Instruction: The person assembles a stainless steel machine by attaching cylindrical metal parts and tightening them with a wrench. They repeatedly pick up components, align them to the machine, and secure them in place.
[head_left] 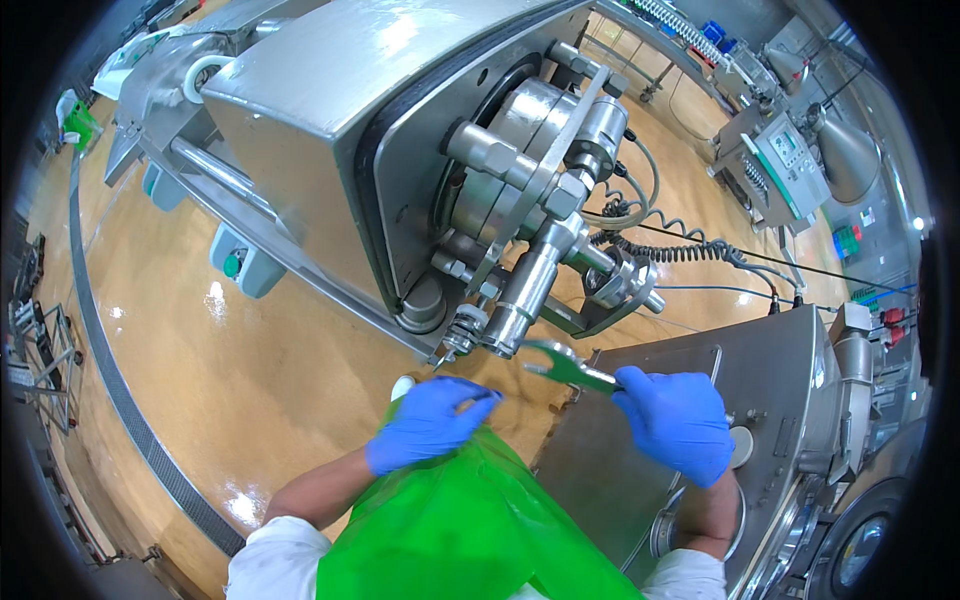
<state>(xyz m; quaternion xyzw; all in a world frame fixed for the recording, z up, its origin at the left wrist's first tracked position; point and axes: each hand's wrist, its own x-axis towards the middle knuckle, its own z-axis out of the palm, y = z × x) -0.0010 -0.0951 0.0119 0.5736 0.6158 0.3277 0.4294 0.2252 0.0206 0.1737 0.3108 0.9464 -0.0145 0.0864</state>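
Observation:
My right hand, in a blue glove, is wrapped round the handle of a metal open-ended wrench. The wrench shows green along its shank and points left, its jaw just below the lower end of a steel pipe fitting. In front of my green apron is my left hand, also gloved in blue. Its fingers are curled together, and whatever they may hold is hidden. Above both hands a steel flange assembly with bolts and a crossbar juts from a large metal machine housing.
A steel cabinet stands close on my right. Coiled cables and hoses hang beyond the fittings. Further right is another machine with a steel cone. A floor drain curves along the left over the tan floor.

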